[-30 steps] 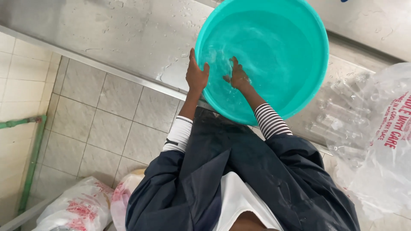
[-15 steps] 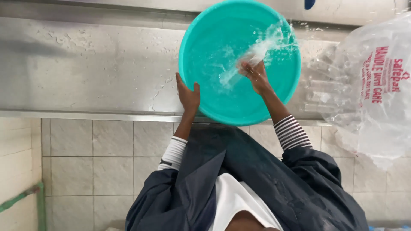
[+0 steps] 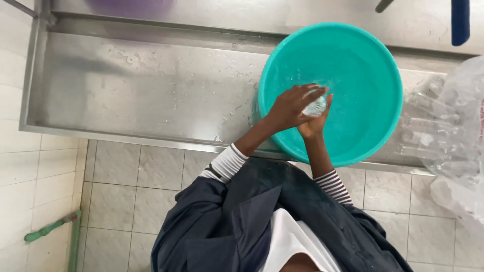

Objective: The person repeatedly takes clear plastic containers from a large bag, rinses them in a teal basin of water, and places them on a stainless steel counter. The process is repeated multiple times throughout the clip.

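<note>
A round turquoise basin [image 3: 374, 60] with water in it stands in a long steel trough. Both hands are over the basin's near-left part, closed together around a small clear glass object [image 3: 315, 106] that looks like a little bottle or jar. My left hand [image 3: 291, 107] covers it from the left and above. My right hand [image 3: 315, 122] cups it from below. Striped cuffs and dark sleeves run back from the hands to my body.
The steel trough [image 3: 141, 90] is wet and stretches to the left. A clear plastic bag [image 3: 454, 131] with several clear bottles lies at the right. A dark blue handle [image 3: 460, 20] hangs at the top right. Below are a tiled wall and a green pipe [image 3: 53, 229].
My left hand has left the basin's rim and joined my right hand. Both now close on the clear object, which my right hand was swishing through the water before. The view shifted left.
</note>
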